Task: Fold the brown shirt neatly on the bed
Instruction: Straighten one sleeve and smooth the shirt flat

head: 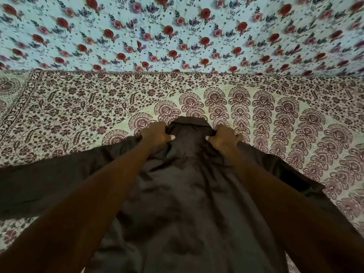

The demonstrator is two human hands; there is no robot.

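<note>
Shirt: The brown shirt (187,203) lies spread on the bed, its collar (190,121) at the far end. The body runs toward the camera and out past the bottom edge of the head view.
Sleeves: The shirt's left-side sleeve (49,186) stretches flat toward the left edge. The right-side sleeve (285,172) angles off to the right, partly hidden behind an arm.
Left hand: The left hand (157,135) grips the shoulder seam just left of the collar. Its fingers (155,127) are curled into the cloth and its thumb lies on top, pointing inward.
Right hand: The right hand (223,139) holds the opposite shoulder the same way, fingers closed on bunched fabric and thumb turned toward the collar.
Cloth: Fabric gathers under both grips, and soft wrinkles cross the back panel.
Arms: The left forearm (88,194) and right forearm (291,198), both bare, reach in from the lower corners over the shirt.
Bed: A pale green bedspread (78,107) with maroon vines and fan-shaped motifs lies under the shirt, a patterned border running along its far edge.
Beyond: A light-blue sheet (177,32) printed with red roses fills the top of the view, blurred.
</note>
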